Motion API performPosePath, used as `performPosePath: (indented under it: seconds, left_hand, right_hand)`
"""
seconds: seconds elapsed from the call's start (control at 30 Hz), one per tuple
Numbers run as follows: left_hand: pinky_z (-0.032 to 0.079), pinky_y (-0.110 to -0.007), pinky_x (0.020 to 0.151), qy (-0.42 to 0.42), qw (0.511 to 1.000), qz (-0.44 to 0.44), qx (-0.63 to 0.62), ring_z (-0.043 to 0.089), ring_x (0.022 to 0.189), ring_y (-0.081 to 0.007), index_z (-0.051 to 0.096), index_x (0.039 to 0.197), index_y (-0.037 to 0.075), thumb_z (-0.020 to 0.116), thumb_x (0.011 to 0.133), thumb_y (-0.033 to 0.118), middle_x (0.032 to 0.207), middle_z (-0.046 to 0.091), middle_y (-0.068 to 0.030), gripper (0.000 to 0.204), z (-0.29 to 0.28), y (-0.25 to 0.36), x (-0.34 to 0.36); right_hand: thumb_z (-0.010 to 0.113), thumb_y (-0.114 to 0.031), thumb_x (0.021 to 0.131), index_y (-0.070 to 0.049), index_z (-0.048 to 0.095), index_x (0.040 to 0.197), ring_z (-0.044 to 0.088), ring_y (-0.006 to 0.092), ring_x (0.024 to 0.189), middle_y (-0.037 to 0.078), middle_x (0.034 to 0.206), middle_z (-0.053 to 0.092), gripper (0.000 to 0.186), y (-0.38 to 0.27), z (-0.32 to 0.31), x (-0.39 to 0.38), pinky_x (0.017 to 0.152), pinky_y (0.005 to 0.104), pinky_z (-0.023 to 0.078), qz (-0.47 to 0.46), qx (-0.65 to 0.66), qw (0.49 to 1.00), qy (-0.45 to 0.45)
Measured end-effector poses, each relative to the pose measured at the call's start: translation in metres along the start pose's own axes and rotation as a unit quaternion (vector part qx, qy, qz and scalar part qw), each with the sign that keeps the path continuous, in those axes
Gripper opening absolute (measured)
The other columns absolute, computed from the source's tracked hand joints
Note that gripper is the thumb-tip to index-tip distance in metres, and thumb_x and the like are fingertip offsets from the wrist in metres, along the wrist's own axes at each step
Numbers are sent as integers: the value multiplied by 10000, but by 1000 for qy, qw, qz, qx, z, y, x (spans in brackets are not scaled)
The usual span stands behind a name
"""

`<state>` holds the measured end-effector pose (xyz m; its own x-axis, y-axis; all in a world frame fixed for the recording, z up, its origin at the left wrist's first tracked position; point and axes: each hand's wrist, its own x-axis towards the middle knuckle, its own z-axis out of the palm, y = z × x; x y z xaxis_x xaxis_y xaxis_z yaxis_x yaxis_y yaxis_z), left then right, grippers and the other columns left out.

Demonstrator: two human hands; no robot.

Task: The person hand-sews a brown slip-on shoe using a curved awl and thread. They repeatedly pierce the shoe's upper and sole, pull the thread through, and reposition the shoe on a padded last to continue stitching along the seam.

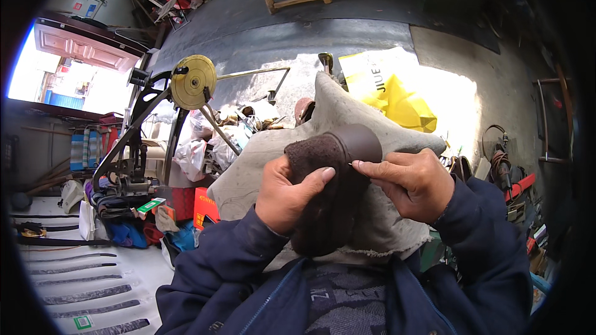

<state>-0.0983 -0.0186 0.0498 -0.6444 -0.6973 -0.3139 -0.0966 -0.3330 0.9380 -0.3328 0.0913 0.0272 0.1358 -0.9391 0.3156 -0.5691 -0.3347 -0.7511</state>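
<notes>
A dark brown fleecy boot (315,154) with a smooth brown end (359,142) lies over my lap. My left hand (290,189) grips its near left side, thumb pressed on the fleece and fingers hidden behind it. My right hand (411,183) is closed at the boot's right side, with thumb and forefinger pinched close to the seam below the smooth end. A tiny pale tip shows at the pinch, too small to name. Under the boot a worn grey cloth (264,155) covers my lap.
At the left stands a hand-cranked sewing machine with a yellow wheel (193,82). A yellow bag (397,99) lies on the floor ahead. White plastic bags (191,158) sit behind the machine, and tools (501,164) crowd the right. A wooden stool (295,0) stands farther off.
</notes>
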Motion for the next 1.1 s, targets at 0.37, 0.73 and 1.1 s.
performPosePath:
  seconds: [0.37,0.73,1.1]
  left_hand:
    - [572,-278,804,75,997,7,26,703,874,-120,734,1154,-38,716,987,68,1014,766,-60,199,17,-1,9]
    - [538,-243,813,52,996,19,65,636,874,-58,725,1186,-25,713,987,21,1011,740,0,205,28,-1,-2]
    - [535,-275,926,36,998,16,57,661,1027,-98,701,1255,-39,684,1006,25,1141,744,-44,257,28,3,-12]
  right_hand:
    - [732,146,797,-62,765,1236,632,267,577,94,688,607,488,23,3,-1,545,350,484,-70,50,996,40]
    - [708,84,897,-30,772,1113,734,180,737,136,843,758,252,19,-18,6,695,288,558,109,243,963,-45]
    - [748,115,858,-8,770,1139,750,265,779,149,882,759,308,10,-21,3,703,323,566,49,164,985,-23]
